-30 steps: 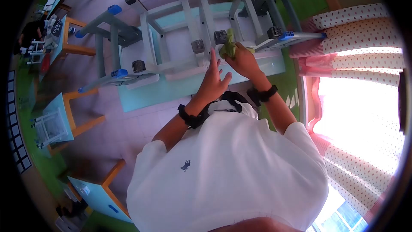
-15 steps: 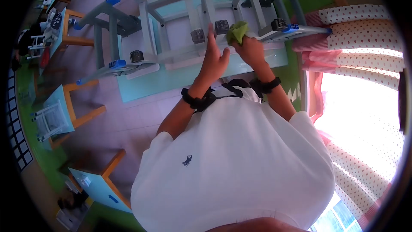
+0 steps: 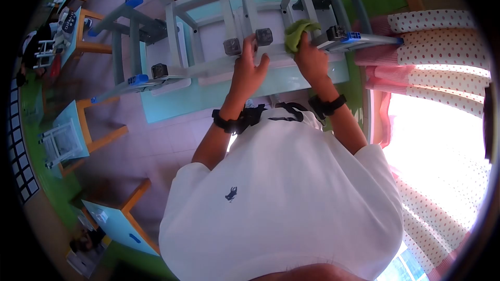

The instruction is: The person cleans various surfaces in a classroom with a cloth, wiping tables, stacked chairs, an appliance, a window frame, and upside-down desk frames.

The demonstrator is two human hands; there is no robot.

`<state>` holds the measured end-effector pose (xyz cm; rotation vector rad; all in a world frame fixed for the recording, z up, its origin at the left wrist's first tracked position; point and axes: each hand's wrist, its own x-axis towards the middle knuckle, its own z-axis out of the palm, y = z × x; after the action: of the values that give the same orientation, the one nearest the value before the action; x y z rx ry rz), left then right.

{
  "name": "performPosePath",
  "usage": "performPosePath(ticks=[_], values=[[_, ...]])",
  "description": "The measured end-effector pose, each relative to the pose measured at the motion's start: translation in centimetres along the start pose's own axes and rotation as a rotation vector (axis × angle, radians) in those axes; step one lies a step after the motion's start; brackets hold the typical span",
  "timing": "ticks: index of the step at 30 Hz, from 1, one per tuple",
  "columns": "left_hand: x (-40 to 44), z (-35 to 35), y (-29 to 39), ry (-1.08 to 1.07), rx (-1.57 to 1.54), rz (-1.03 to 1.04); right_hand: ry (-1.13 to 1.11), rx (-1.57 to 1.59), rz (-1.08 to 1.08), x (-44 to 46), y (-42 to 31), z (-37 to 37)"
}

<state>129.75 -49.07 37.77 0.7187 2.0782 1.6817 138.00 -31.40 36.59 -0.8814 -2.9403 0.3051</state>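
Upturned white-grey stools (image 3: pixel 200 7) rest on a pale blue table (image 3: pixel 172 105), their legs pointing up toward me. My right hand (image 3: pixel 312 66) grips a crumpled green cloth (image 3: pixel 297 35) beside a leg of the stool on the right. My left hand (image 3: pixel 246 75) is at the near stools, its fingers reaching up between two dark-capped leg ends and the thumb held apart. Whether those fingers touch the leg, I cannot tell. Dark bands circle both wrists.
Blue-topped tables with wooden legs (image 3: pixel 73 127) stand to the left, one bearing a small white stool (image 3: pixel 61 143). Other people (image 3: pixel 88 239) are at the left edge. A dotted curtain (image 3: pixel 437 39) hangs by the bright window on the right.
My right hand has shifted slightly right with the cloth, which now spreads wider. My left hand has moved a little left and down, its fingers less upright.
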Motion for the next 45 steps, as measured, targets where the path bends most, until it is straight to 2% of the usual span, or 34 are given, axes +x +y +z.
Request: performPosePath(ticks=[4, 7, 11, 14, 21, 23, 25, 27, 31, 32, 35, 38, 40, 41, 43, 45], values=[[0.0, 0.0, -0.1, 0.001, -0.028, -0.005, -0.102, 0.069, -0.176, 0.1, -1.7, 1.5], [0.0, -0.2, 0.5, 0.015, -0.044, 0.002, -0.051, 0.132, -0.303, -0.2, -1.8, 3.3], [0.0, 0.2, 0.9, 0.042, -0.013, -0.054, 0.001, -0.074, -0.266, 0.2, 0.1, 1.6], [0.1, 0.2, 0.4, 0.045, -0.009, -0.042, -0.047, -0.11, -0.101, 0.7, 1.9, -1.2], [-0.1, -0.8, 1.0, -0.011, 0.131, 0.0, -0.005, 0.04, -0.13, 1.0, 0.3, 2.0], [-0.1, -1.2, 0.9, -0.03, 0.18, 0.018, -0.047, 0.063, -0.216, 1.2, -1.5, 2.2], [-0.1, -1.4, 0.3, -0.042, 0.36, 0.084, -0.104, 0.119, -0.245, 0.9, -2.9, 2.4], [-0.2, -1.6, 0.1, -0.056, 0.323, 0.052, -0.127, 0.161, -0.258, 0.7, -3.5, 2.8], [-0.3, -1.8, 0.3, -0.094, 0.254, 0.007, -0.017, 0.011, -0.301, 0.8, -0.5, 2.0], [-0.4, -1.7, 0.0, -0.094, 0.255, 0.008, -0.017, -0.014, -0.251, 0.8, 0.4, 1.3], [-0.9, -1.1, -0.3, -0.045, 0.37, 0.066, 0.015, -0.077, -0.173, 0.7, 2.9, 0.6], [-1.8, -0.6, 0.9, 0.0, 0.458, -0.002, 0.008, -0.071, -0.166, 0.7, 2.8, 0.5], [-2.3, -0.7, 1.1, 0.037, 0.45, 0.139, -0.003, -0.052, -0.149, 0.6, 2.2, 0.3], [-2.7, -1.1, 1.0, 0.04, 0.451, 0.14, -0.038, -0.022, -0.156, 0.6, 2.0, 0.2], [-3.7, -3.1, 0.3, -0.116, 0.425, 0.037, -0.075, 0.006, -0.168, 0.7, 1.8, 0.2], [-4.4, -5.5, -0.5, -0.1, 0.524, 0.102, -0.103, 0.058, -0.323, 0.3, 1.3, 0.4]])
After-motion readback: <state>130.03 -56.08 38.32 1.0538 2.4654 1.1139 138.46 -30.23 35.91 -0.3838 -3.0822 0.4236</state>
